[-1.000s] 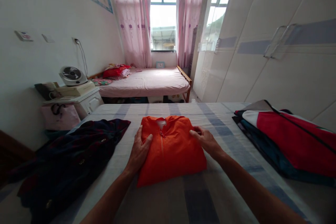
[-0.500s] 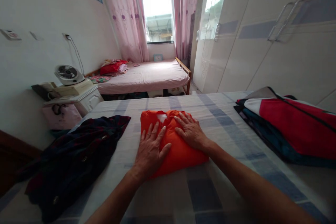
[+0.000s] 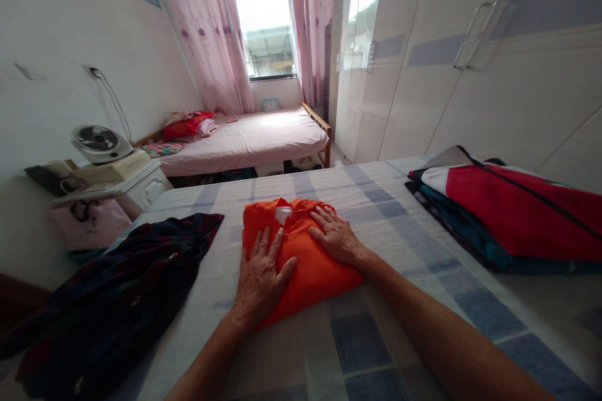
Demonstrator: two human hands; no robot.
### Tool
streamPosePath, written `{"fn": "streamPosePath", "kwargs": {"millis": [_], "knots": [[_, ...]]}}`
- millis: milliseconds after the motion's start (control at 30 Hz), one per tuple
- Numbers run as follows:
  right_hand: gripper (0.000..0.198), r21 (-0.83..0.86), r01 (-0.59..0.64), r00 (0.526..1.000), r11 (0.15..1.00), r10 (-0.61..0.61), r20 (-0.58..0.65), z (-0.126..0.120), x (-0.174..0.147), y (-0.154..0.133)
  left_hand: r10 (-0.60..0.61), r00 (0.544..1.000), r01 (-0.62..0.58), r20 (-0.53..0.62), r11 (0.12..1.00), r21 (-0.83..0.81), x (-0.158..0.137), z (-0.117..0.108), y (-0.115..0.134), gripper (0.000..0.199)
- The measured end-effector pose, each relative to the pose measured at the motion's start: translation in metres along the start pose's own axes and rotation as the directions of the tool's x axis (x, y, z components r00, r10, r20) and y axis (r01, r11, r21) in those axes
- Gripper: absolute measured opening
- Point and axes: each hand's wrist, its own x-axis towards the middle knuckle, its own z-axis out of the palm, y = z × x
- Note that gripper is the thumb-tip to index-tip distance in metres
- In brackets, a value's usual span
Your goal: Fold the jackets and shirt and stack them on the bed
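Note:
A folded orange jacket [image 3: 308,266] with a zip and a white collar label lies in the middle of the bed [image 3: 376,338], which has a blue-and-grey checked sheet. My left hand [image 3: 260,276] lies flat on the jacket's left half, fingers spread. On the right half, near the collar, my right hand [image 3: 335,238] presses palm down. Both hands rest on top of the cloth and grip nothing.
A dark plaid garment [image 3: 117,294] lies spread at the left of the bed. A stack of red, white and teal clothes [image 3: 508,213] sits at the right. A nightstand with a fan [image 3: 98,144] stands left, a second bed [image 3: 244,138] beyond, wardrobe doors [image 3: 470,75] right.
My hands moved from the jacket's two sides onto its top and now press flat. The view has shifted a little to the right and down.

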Motion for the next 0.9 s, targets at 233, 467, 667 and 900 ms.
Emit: {"fn": "streamPosePath", "kwargs": {"millis": [233, 467, 667, 900], "knots": [[0.059, 0.038, 0.004, 1.000, 0.999, -0.003, -0.013, 0.000, -0.002, 0.004, -0.097, 0.995, 0.096, -0.019, 0.994, -0.048, -0.001, 0.005, -0.004, 0.067], [0.044, 0.330, 0.011, 0.980, 0.944, 0.055, -0.189, -0.011, -0.004, 0.009, -0.202, 0.978, 0.195, -0.045, 0.972, -0.131, 0.001, 0.009, -0.010, 0.069], [0.052, 0.675, -0.236, 0.905, 0.700, 0.411, -0.110, -0.038, -0.016, 0.013, -0.303, 0.939, 0.183, -0.165, 0.843, -0.506, 0.003, 0.010, -0.021, 0.062], [0.036, 0.861, -0.357, 0.919, 0.363, 0.300, 0.255, -0.041, -0.030, 0.003, -0.473, 0.869, 0.284, -0.144, 0.715, -0.638, 0.007, 0.001, -0.029, 0.070]]}}
